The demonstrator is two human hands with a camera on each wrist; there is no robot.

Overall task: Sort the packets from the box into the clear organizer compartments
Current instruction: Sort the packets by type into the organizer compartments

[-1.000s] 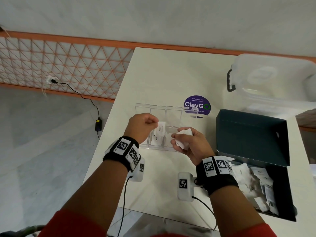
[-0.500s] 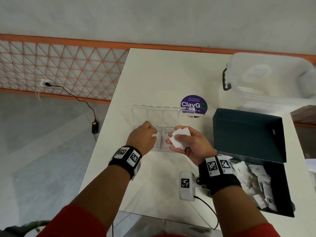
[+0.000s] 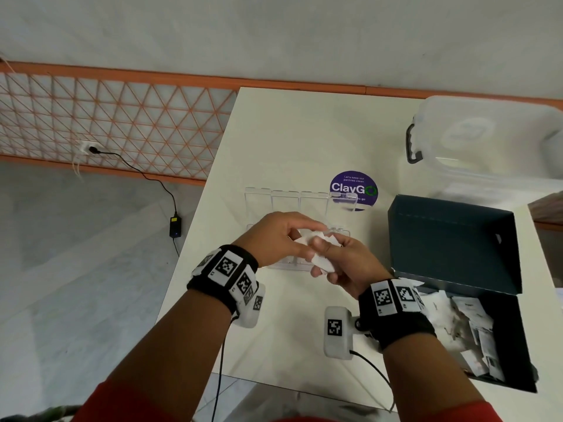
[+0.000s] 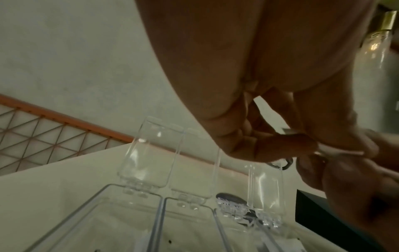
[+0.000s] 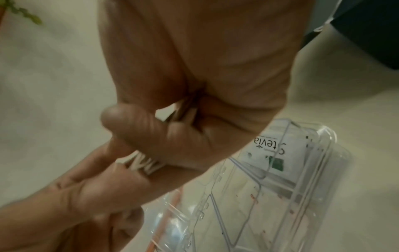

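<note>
My right hand (image 3: 338,263) grips a small stack of white packets (image 3: 321,261) above the near edge of the clear organizer (image 3: 286,202). My left hand (image 3: 283,239) has come against it and pinches the top of that stack (image 5: 144,164) between thumb and fingers. The organizer's lids (image 4: 149,153) stand open. One compartment holds a white "Stevia" packet (image 5: 278,153). The dark box (image 3: 457,248) sits open at the right, with several more white packets (image 3: 466,327) inside.
A round purple sticker (image 3: 353,188) lies on the white table (image 3: 304,132) behind the organizer. A clear lidded plastic tub (image 3: 487,144) stands at the far right. The table's left edge drops to the floor, where a power cable (image 3: 143,175) runs.
My left hand left the organizer's compartments and moved right to the packets in my right hand, now pinching them. The packet it held a second ago is no longer in its fingers.
</note>
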